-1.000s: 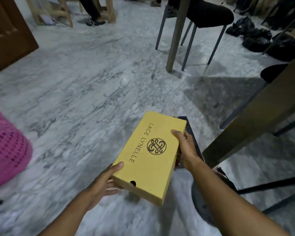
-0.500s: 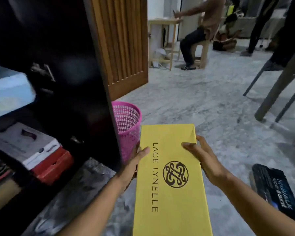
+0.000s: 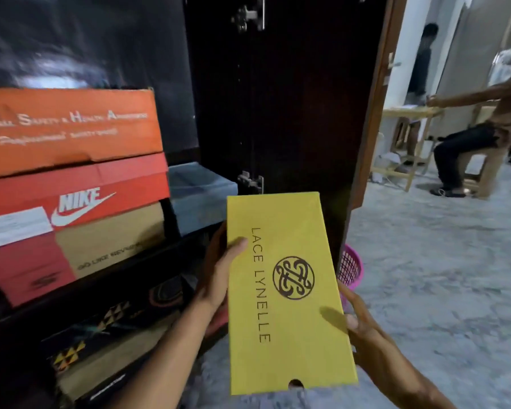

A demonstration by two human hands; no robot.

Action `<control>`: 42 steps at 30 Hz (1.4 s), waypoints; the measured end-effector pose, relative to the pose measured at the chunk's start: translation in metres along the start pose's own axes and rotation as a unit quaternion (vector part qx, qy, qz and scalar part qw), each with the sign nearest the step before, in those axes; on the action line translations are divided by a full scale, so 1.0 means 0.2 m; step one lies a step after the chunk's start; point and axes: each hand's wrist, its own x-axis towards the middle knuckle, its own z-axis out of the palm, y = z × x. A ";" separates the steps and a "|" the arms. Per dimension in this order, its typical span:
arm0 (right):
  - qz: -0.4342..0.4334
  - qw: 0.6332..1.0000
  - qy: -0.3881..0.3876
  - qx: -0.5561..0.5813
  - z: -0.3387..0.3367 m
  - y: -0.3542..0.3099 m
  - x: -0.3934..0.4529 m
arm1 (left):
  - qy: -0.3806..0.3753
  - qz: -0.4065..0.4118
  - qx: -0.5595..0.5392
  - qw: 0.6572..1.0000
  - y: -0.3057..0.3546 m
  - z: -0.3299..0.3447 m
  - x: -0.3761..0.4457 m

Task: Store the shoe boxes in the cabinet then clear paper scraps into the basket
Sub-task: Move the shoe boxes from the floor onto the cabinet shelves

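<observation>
Grey marble floor (image 3: 425, 276) runs off to your right, and dead ahead stands the dark cabinet (image 3: 278, 98) with its door (image 3: 366, 128) swung open. You've got the yellow box (image 3: 283, 290) up in front of you, lid facing you, long side pointing into the cabinet, just short of the shelves. Your left hand (image 3: 219, 276) grips its left edge, thumb curled over the lid and fingers hidden beneath. Your right hand (image 3: 357, 323) cups the right edge lower down, thumb pressed on the lid, fingers wrapped under the side. On the shelf to your left there's a stack: orange box (image 3: 65, 128) on top, red Nike box (image 3: 71, 190) under it, a brown box (image 3: 109, 237) below that. Just beside the stack, deeper in, sits a blue box (image 3: 201, 196). One shelf down lie dark patterned boxes (image 3: 109, 320), blurred. Behind the yellow box's right edge, the pink basket (image 3: 350, 270) peeks out on the floor by the door. Far right, a person (image 3: 469, 137) sits on a wooden stool at a table (image 3: 407, 113).
</observation>
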 end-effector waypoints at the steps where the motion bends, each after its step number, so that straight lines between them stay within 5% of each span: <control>1: -0.008 1.000 -0.011 0.020 0.05 0.01 0.03 | 0.028 0.028 0.008 0.999 0.08 -0.02 0.05; 4: -0.023 0.997 -0.006 0.078 0.21 -0.05 0.14 | 0.095 0.065 0.040 0.993 0.24 -0.08 0.22; 8: -0.043 0.986 0.035 0.156 0.35 -0.22 0.37 | 0.171 -0.005 0.054 0.984 0.34 -0.15 0.43; 16: -0.029 0.988 0.088 0.126 0.62 -0.63 1.03 | 0.147 0.007 0.125 0.981 0.29 -0.21 0.32; 21: 0.001 0.993 0.094 0.066 0.76 -0.74 1.35 | 0.167 0.015 0.105 0.980 0.24 -0.25 0.36; 27: -0.056 0.974 0.202 -0.082 0.84 -0.69 1.52 | 0.148 0.023 0.138 0.979 0.26 -0.22 0.44; 36: -0.031 0.938 0.111 -0.327 0.88 -0.64 1.62 | 0.173 -0.027 0.181 0.968 0.23 -0.28 0.57; 42: -0.131 0.917 0.097 -0.363 0.66 -0.62 1.31 | 0.233 0.068 0.179 0.953 0.11 -0.11 0.44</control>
